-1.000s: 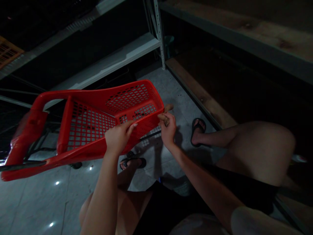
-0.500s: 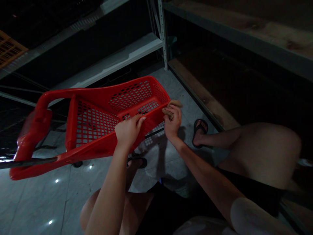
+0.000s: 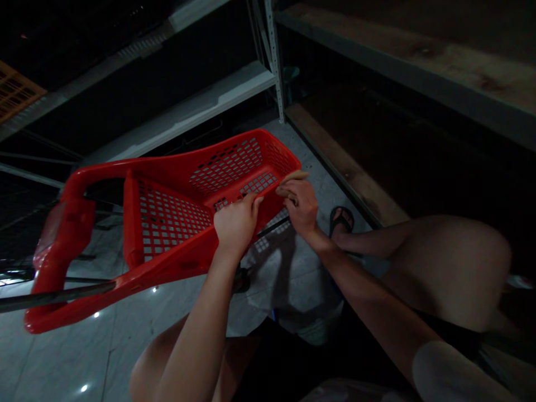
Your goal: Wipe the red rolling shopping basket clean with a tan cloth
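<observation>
A red plastic shopping basket (image 3: 167, 218) with lattice walls hangs tilted in front of me, its thick handle end at the lower left. My left hand (image 3: 237, 223) is closed over the basket's near rim. My right hand (image 3: 300, 204) is pinched at the basket's right front corner, fingers pressed on a small tan piece (image 3: 293, 177) that I cannot identify. A dark metal bar (image 3: 54, 296) runs along the basket's lower edge at the left.
I sit low over a pale tiled floor (image 3: 288, 268), bare knees up, a sandalled foot (image 3: 341, 220) ahead. Metal shelving with white boards (image 3: 188, 111) stands behind the basket. Wooden shelves (image 3: 377, 50) run along the right. An orange crate (image 3: 17, 92) sits far left.
The basket has shifted right and slightly nearer. Both hands moved with it, the right hand now over the corner rim.
</observation>
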A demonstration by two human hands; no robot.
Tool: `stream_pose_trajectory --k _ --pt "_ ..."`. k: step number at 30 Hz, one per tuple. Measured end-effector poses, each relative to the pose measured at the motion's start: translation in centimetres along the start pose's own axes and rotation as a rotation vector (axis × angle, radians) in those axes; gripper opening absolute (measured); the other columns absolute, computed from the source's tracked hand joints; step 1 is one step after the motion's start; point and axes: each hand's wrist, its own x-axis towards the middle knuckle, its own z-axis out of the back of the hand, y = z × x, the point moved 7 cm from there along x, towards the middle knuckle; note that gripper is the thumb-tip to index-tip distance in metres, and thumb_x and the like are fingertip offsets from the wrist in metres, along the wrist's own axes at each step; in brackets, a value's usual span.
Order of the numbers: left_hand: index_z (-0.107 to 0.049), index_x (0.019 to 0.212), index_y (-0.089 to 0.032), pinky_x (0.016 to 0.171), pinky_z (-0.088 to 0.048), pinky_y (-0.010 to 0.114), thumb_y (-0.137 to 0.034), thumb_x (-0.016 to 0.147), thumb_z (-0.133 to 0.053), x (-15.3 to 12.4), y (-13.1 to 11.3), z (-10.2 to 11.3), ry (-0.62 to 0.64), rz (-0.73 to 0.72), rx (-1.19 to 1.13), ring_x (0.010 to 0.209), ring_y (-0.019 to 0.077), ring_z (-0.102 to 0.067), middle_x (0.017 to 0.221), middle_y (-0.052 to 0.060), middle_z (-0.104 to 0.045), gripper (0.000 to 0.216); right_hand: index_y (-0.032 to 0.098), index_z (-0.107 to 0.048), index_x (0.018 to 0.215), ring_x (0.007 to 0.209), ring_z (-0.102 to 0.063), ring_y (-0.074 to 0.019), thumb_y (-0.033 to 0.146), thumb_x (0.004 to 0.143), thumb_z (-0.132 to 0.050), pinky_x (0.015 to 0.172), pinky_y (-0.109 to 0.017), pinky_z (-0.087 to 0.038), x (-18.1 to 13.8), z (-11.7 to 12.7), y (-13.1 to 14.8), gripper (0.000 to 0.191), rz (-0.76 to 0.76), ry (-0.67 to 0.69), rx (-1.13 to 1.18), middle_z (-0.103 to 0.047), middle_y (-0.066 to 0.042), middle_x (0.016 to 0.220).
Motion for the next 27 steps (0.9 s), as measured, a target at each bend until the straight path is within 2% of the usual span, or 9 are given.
stream_pose_trajectory --k 3,5,8,11,13,20,23,27 --pt "-0.071 0.122 -0.029 0.071 -0.048 0.03 -0.056 0.106 -0.029 -0.3 -0.1 0.1 0.02 0.015 -0.007 0.088 0.0282 -0.075 0.094 0.012 -0.079 0.052 0.027 -0.068 0.105 0.113 -0.066 -0.0239 0.01 0.086 -0.05 0.106 -0.048 -0.055 1.9 2.0 -1.1 0.031 -0.093 -0.17 -0.058 -0.073 -0.006 0.11" --pt "-0.071 0.122 -0.028 0.071 -0.048 0.031 -0.056 0.106 -0.029 -0.4 -0.3 0.0 0.022 0.014 -0.015 0.088 0.0287 -0.075 0.094 0.012 -0.079 0.053 0.026 -0.067 0.106 0.114 -0.065 -0.0236 0.009 0.086 -0.05 0.107 -0.048 -0.054 2.2 2.3 -0.7 0.032 -0.103 -0.19 -0.064 -0.072 -0.007 0.11" --pt "-0.072 0.121 -0.029 0.072 -0.05 0.033 -0.054 0.107 -0.028 -0.6 -0.5 0.0 0.007 -0.002 -0.016 0.086 0.0301 -0.075 0.092 0.012 -0.078 0.052 0.027 -0.068 0.107 0.116 -0.065 -0.0228 0.009 0.089 -0.051 0.11 -0.047 -0.053 0.9 1.4 1.6 0.031 0.015 -0.103 0.016 -0.073 -0.006 0.111" --pt "-0.072 0.118 -0.028 0.072 -0.051 0.033 -0.051 0.107 -0.028 -0.7 -0.4 -0.1 0.004 -0.018 -0.01 0.085 0.0295 -0.076 0.091 0.012 -0.078 0.05 0.028 -0.07 0.109 0.117 -0.066 -0.0219 0.011 0.093 -0.051 0.109 -0.046 -0.054 -0.8 0.1 4.1 0.03 0.18 0.057 0.106 -0.075 -0.004 0.114" --pt "-0.072 0.118 -0.028 0.073 -0.051 0.033 -0.049 0.107 -0.03 -0.8 -0.4 -0.1 0.008 -0.026 -0.01 0.086 0.029 -0.076 0.092 0.011 -0.078 0.048 0.028 -0.071 0.11 0.117 -0.066 -0.0222 0.014 0.095 -0.051 0.108 -0.046 -0.054 -1.0 -0.2 4.3 0.029 0.228 0.142 0.11 -0.076 -0.004 0.116" --pt "-0.072 0.117 -0.029 0.071 -0.053 0.036 -0.052 0.106 -0.033 -1.4 -0.8 0.2 0.0 -0.027 -0.028 0.087 0.0322 -0.077 0.092 0.011 -0.079 0.046 0.027 -0.071 0.117 0.124 -0.061 -0.028 0.013 0.089 -0.055 0.114 -0.052 -0.048 3.6 2.6 -1.1 0.035 0.124 0.264 -0.073 -0.074 -0.006 0.125" --pt "-0.072 0.117 -0.028 0.073 -0.054 0.036 -0.051 0.106 -0.034 -1.4 -0.9 0.2 0.0 -0.018 -0.041 0.088 0.0322 -0.077 0.094 0.012 -0.079 0.046 0.025 -0.071 0.117 0.128 -0.058 -0.0295 0.014 0.089 -0.056 0.116 -0.054 -0.046 4.5 3.2 -1.6 0.035 0.16 0.325 -0.081 -0.073 -0.007 0.127" --pt "-0.072 0.117 -0.028 0.074 -0.054 0.035 -0.049 0.106 -0.035 -1.4 -0.9 0.1 -0.005 -0.039 -0.065 0.09 0.0304 -0.077 0.097 0.011 -0.08 0.043 0.025 -0.073 0.113 0.126 -0.059 -0.0307 0.014 0.089 -0.054 0.116 -0.056 -0.044 5.1 3.5 -1.8 0.033 0.149 0.309 -0.11 -0.073 -0.008 0.125"
